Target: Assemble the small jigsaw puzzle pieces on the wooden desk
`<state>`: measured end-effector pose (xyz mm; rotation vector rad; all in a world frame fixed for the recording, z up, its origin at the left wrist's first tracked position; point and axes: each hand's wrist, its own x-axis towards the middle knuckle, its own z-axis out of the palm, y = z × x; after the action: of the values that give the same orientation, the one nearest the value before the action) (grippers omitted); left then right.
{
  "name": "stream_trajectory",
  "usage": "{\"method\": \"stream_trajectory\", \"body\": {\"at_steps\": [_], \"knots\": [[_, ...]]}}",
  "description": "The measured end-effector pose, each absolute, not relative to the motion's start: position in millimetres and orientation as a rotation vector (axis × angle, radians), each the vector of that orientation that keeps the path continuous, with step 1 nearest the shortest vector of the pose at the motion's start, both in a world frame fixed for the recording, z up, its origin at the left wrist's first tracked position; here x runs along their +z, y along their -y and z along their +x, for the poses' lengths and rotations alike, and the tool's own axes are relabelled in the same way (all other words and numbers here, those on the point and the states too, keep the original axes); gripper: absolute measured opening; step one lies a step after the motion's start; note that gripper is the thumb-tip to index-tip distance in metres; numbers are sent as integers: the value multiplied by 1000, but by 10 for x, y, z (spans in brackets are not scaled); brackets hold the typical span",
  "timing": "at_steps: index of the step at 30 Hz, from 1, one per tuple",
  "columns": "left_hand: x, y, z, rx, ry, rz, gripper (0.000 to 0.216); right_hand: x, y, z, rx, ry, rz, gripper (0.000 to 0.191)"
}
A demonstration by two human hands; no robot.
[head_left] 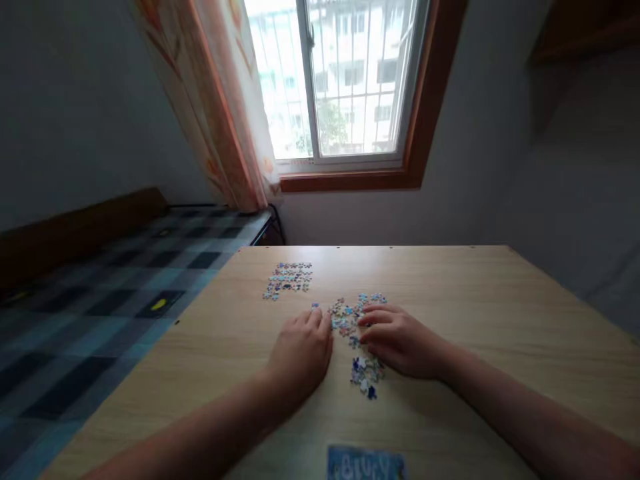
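Loose jigsaw pieces [344, 321] lie in a scattered pile on the wooden table, between my two hands. My left hand [303, 347] rests palm down at the pile's left side, fingers lying forward on the tabletop. A single puzzle piece [315, 305] shows just beyond its fingertips. From the right, my right hand [400, 339] reaches over the pile, its fingers apart and touching or just above some pieces. Whether a piece sits under those fingertips is hidden. Closer to me is another small heap of puzzle pieces [367, 373].
Farther left, jigsaw pieces stand in rows as a block [290, 277] on the table [450, 287]. A blue printed card or box [367, 463] lies at the near edge. A bed with a checked cover [125, 293] adjoins the left, below a curtained window [350, 87].
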<state>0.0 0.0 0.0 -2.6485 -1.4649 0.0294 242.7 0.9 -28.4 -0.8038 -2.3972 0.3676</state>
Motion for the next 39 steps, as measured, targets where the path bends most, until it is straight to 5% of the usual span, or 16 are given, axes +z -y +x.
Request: {"method": "stream_trajectory", "body": {"at_steps": [39], "knots": [[-52,-21,-15,-34,1393,-2685,40,-276,-25,2420,358,2400,-799,15]]}}
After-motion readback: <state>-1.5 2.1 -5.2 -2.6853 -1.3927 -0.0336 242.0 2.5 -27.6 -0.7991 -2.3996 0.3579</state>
